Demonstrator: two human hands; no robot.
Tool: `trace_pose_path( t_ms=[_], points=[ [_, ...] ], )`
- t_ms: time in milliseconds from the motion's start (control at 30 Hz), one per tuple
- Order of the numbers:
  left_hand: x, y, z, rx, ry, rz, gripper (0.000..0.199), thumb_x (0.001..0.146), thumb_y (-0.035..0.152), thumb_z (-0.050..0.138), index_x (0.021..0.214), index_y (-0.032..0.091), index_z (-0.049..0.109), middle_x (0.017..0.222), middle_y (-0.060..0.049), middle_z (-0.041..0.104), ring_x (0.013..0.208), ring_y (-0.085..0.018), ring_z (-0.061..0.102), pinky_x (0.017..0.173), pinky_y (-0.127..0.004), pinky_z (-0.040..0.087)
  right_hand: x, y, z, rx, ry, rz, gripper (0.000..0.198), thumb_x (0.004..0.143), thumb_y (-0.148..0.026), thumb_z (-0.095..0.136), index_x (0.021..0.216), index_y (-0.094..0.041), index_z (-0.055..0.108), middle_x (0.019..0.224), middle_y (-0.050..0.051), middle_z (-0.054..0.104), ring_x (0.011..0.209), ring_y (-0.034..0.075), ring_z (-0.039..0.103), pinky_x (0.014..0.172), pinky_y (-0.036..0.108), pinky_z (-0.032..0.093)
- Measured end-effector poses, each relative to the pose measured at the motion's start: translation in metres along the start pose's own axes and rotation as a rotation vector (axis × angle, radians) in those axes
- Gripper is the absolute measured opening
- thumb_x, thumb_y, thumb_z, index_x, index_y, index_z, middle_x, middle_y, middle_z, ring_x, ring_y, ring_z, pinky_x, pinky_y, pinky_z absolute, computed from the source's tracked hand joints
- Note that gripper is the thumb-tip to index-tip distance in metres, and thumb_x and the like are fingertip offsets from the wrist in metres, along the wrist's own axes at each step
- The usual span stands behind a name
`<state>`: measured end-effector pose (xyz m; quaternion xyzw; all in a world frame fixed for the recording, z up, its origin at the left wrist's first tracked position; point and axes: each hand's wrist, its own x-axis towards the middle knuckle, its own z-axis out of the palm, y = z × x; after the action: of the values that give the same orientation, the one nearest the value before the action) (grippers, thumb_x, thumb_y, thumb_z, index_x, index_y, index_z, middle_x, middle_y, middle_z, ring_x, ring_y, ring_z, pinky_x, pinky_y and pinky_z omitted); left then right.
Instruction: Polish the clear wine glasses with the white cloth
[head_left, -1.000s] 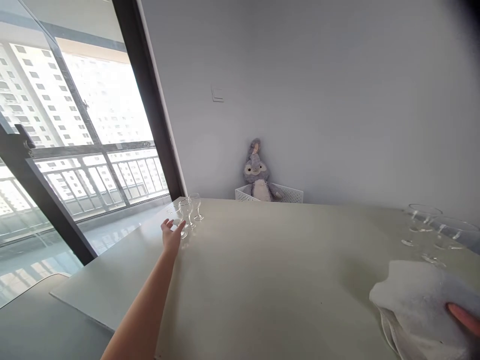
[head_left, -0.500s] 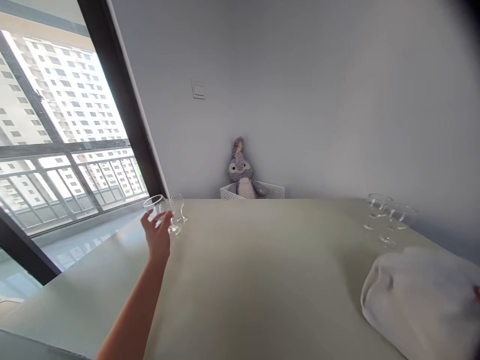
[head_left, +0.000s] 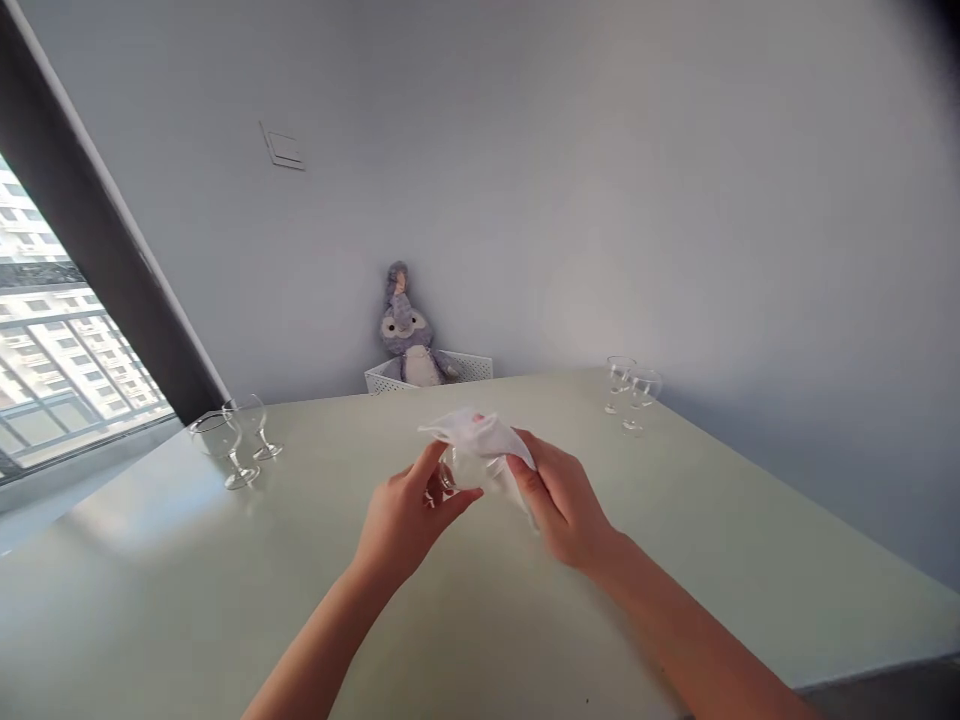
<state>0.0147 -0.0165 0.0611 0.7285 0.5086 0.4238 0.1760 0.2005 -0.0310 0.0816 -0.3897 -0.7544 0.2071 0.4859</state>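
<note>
Over the middle of the table, my left hand is closed around a clear drinking glass, mostly hidden by fingers and cloth. A white cloth drapes over the glass, and my right hand grips it at its right side. Both hands are close together, with the cloth touching the glass. To the left, two clear stemmed glasses stand upright near the table's far left edge. Another pair of stemmed glasses stands upright toward the far right.
The pale green table fills the lower view. Behind its far edge, a grey plush rabbit sits in a white perforated basket. A grey wall with a switch plate rises behind, and a dark-framed window is at left.
My left hand has taken a glass from the left group and brought it to the middle. My right hand and the cloth have come in from the right to meet it. The view has turned right.
</note>
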Motion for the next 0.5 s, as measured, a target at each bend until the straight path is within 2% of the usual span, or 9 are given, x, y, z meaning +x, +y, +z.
trace_pose_path(
  t_ms=[133, 233, 300, 433, 500],
  points=[
    [-0.002, -0.009, -0.007, 0.235, 0.060, 0.132, 0.052, 0.071, 0.042, 0.067, 0.122, 0.043, 0.052, 0.068, 0.004, 0.062, 0.052, -0.012, 0.049, 0.050, -0.021, 0.033, -0.013, 0.002, -0.007, 0.171, -0.129, 0.201, 0.034, 0.094, -0.042, 0.032, 0.074, -0.021, 0.051, 0.064, -0.002, 0.046, 0.059, 0.013, 0.041, 0.056, 0.025, 0.033],
    [-0.005, -0.012, -0.008, 0.387, -0.023, 0.269, 0.047, 0.075, 0.041, 0.064, 0.122, 0.042, 0.054, 0.069, 0.002, 0.065, 0.053, -0.013, 0.051, 0.050, -0.022, 0.031, -0.016, 0.011, -0.013, 0.378, -0.294, 0.337, 0.038, 0.092, -0.045, 0.036, 0.075, -0.019, 0.056, 0.071, 0.000, 0.052, 0.066, 0.014, 0.048, 0.062, 0.025, 0.039],
    [-0.007, -0.010, -0.007, 0.458, -0.112, 0.352, 0.046, 0.078, 0.037, 0.061, 0.123, 0.041, 0.053, 0.069, 0.001, 0.065, 0.054, -0.014, 0.053, 0.052, -0.023, 0.033, -0.017, 0.020, -0.015, 0.557, -0.376, 0.471, 0.040, 0.090, -0.048, 0.040, 0.076, -0.017, 0.060, 0.072, 0.001, 0.056, 0.060, 0.012, 0.050, 0.057, 0.024, 0.042],
    [-0.011, -0.006, -0.003, 0.528, -0.229, 0.457, 0.048, 0.082, 0.025, 0.053, 0.127, 0.040, 0.049, 0.079, -0.001, 0.068, 0.062, -0.016, 0.057, 0.056, -0.026, 0.037, -0.024, 0.036, -0.012, 0.993, -0.389, 0.744, 0.044, 0.087, -0.051, 0.043, 0.070, -0.014, 0.061, 0.051, -0.002, 0.053, 0.038, 0.008, 0.042, 0.041, 0.020, 0.035],
    [-0.013, -0.005, -0.004, 0.527, -0.241, 0.483, 0.047, 0.084, 0.025, 0.050, 0.128, 0.039, 0.048, 0.084, -0.002, 0.069, 0.065, -0.016, 0.058, 0.057, -0.027, 0.038, -0.029, 0.036, -0.009, 1.132, -0.374, 0.772, 0.049, 0.089, -0.052, 0.036, 0.067, -0.015, 0.060, 0.049, -0.002, 0.053, 0.039, 0.008, 0.046, 0.044, 0.020, 0.037]
  ],
)
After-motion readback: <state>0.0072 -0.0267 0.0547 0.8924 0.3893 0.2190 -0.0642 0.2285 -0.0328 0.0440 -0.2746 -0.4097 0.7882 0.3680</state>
